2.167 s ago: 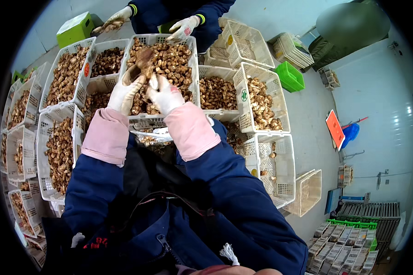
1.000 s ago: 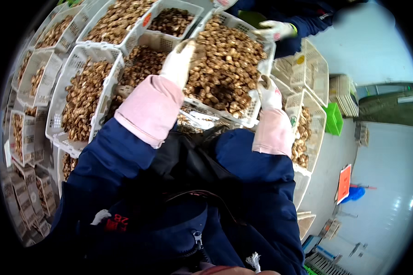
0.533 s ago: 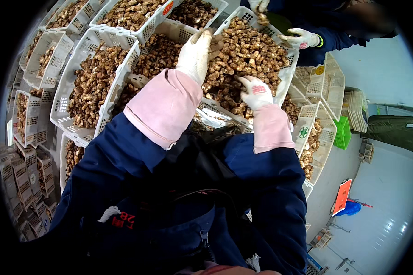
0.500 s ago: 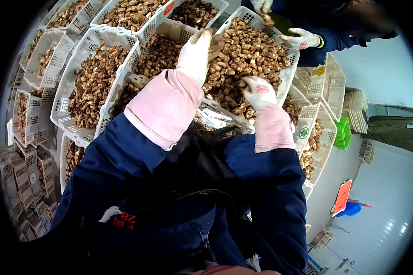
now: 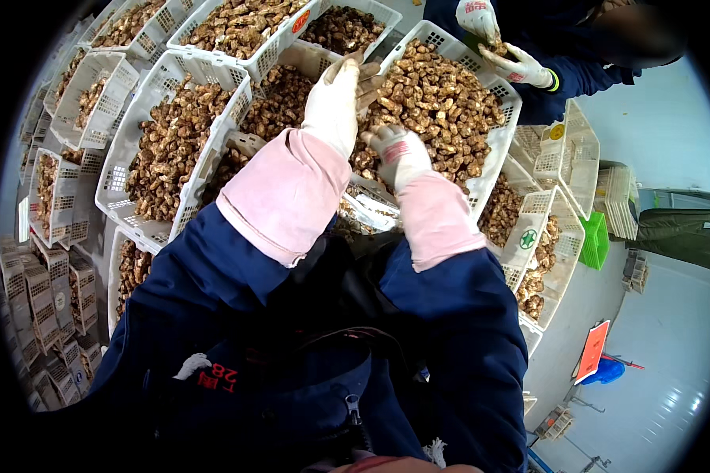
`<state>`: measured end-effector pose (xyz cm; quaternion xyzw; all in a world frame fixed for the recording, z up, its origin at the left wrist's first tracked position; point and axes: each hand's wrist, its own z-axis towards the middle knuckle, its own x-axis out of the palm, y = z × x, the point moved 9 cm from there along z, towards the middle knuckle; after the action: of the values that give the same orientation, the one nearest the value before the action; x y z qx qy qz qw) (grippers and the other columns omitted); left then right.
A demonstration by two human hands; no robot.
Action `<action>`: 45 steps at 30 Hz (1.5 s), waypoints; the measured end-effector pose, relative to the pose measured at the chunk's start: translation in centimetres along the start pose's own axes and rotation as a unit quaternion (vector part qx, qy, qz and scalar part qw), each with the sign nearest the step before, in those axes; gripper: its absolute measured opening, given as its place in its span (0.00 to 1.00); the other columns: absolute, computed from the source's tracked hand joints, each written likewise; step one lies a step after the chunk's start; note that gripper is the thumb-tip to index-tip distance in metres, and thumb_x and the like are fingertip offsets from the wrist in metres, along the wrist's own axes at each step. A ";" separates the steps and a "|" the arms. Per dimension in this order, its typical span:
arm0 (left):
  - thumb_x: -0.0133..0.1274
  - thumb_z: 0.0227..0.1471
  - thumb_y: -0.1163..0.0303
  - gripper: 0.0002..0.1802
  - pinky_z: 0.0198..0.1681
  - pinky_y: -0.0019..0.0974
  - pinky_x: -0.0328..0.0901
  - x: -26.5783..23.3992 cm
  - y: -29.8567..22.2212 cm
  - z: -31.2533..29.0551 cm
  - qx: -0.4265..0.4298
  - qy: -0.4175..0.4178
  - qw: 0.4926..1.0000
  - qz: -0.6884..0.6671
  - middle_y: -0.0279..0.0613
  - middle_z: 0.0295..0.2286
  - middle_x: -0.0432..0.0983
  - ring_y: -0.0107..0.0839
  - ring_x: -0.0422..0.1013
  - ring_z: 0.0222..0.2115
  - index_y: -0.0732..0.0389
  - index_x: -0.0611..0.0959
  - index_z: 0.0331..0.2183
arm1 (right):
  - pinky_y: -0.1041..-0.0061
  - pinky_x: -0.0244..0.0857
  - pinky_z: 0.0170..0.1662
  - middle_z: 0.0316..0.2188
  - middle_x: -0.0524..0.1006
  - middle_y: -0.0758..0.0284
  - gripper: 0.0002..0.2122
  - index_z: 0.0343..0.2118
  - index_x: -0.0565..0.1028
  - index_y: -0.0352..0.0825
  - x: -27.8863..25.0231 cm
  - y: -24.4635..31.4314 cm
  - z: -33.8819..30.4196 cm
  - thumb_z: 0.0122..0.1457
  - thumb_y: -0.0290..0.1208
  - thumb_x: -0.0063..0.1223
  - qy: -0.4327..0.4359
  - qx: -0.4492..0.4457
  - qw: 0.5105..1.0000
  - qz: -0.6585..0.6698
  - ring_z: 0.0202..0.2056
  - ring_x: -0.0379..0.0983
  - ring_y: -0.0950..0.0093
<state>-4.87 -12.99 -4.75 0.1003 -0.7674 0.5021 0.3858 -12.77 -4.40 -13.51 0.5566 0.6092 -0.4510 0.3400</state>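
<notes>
A white perforated crate (image 5: pixel 506 130) in front of me holds a heap of brown knobbly pieces (image 5: pixel 442 98), which look like mushrooms or tubers. My left hand (image 5: pixel 335 104), in a white glove with dirty fingertips, is over the crate's left side. Its fingers are stretched and slightly apart, with nothing visible in them. Lower on the heap, my right hand (image 5: pixel 402 156), also gloved, has its fingers curled down at the near left part of the pieces. What lies under those fingers is hidden. Pink cuffs cover both my wrists.
Across the crate, another person's gloved hands (image 5: pixel 521 65) hold a brown piece. Filled crates stand on the left (image 5: pixel 106 185) and at the right (image 5: pixel 568 236). A smaller white container (image 5: pixel 375 206) sits below my hands. Green baskets (image 5: pixel 596 240) are farther right.
My right hand has moved left across the heap, closer to my left hand, which stays nearly in place. The other person's hands have come together.
</notes>
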 end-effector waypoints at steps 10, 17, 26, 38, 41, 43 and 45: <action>0.45 0.61 0.65 0.15 0.46 0.38 0.69 -1.2 0.0 0.5 -0.003 -0.012 1.000 0.004 0.45 0.40 0.76 0.36 0.74 0.40 0.62 0.74 0.46 | 0.71 0.71 0.44 0.46 0.74 0.64 0.17 0.49 0.71 0.41 0.7 -1.7 2.1 0.56 0.32 0.54 0.051 0.060 0.997 -0.007 0.44 0.74 0.68; 0.44 0.62 0.62 0.17 0.47 0.37 0.67 -0.2 -0.1 0.2 -0.032 0.031 0.999 0.006 0.44 0.42 0.75 0.34 0.73 0.41 0.61 0.72 0.48 | 0.66 0.64 0.53 0.50 0.72 0.61 0.25 0.53 0.69 0.41 -1.7 -9.2 -3.6 0.51 0.42 0.55 -0.066 0.208 0.961 0.172 0.51 0.69 0.65; 0.42 0.63 0.63 0.17 0.47 0.35 0.67 -0.3 0.0 0.1 -0.065 0.018 0.998 -0.010 0.43 0.42 0.75 0.32 0.73 0.42 0.60 0.72 0.49 | 0.69 0.60 0.56 0.51 0.71 0.50 0.36 0.59 0.63 0.34 4.8 -15.8 -7.5 0.50 0.52 0.53 0.004 0.361 0.892 0.272 0.53 0.68 0.58; 0.45 0.61 0.65 0.16 0.46 0.37 0.68 0.4 1.5 -0.1 -0.065 0.059 0.996 0.024 0.44 0.41 0.75 0.35 0.73 0.40 0.63 0.73 0.48 | 0.65 0.57 0.59 0.54 0.69 0.61 0.23 0.50 0.73 0.44 -3.3 -12.5 -9.1 0.48 0.36 0.60 -0.216 0.280 0.925 0.136 0.56 0.64 0.63; 0.45 0.61 0.65 0.16 0.47 0.37 0.67 1.3 2.1 -0.2 -0.075 0.083 0.993 0.026 0.44 0.41 0.75 0.35 0.73 0.41 0.63 0.73 0.48 | 0.66 0.58 0.58 0.52 0.71 0.63 0.19 0.47 0.75 0.41 -2.9 -9.1 -6.9 0.51 0.38 0.58 -0.189 0.185 0.962 0.068 0.55 0.64 0.64; 0.45 0.62 0.65 0.16 0.47 0.38 0.67 0.9 1.9 -0.5 -0.074 0.071 0.994 0.045 0.44 0.41 0.75 0.35 0.72 0.41 0.63 0.73 0.48 | 0.65 0.63 0.54 0.48 0.73 0.63 0.18 0.47 0.74 0.41 -0.3 -7.3 -4.5 0.53 0.40 0.56 -0.031 0.170 0.985 0.011 0.52 0.68 0.63; 0.45 0.61 0.65 0.16 0.47 0.38 0.67 0.7 2.1 -0.2 -0.080 0.070 0.993 0.052 0.44 0.41 0.75 0.35 0.73 0.41 0.62 0.73 0.48 | 0.66 0.67 0.49 0.44 0.75 0.63 0.17 0.46 0.73 0.41 1.3 -7.7 -3.5 0.55 0.41 0.54 0.032 0.221 0.974 0.045 0.47 0.72 0.63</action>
<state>-6.41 -11.60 -5.69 -0.0062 -0.7800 0.4646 0.4192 -20.25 -0.49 -12.12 0.6589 0.4793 -0.5408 0.2091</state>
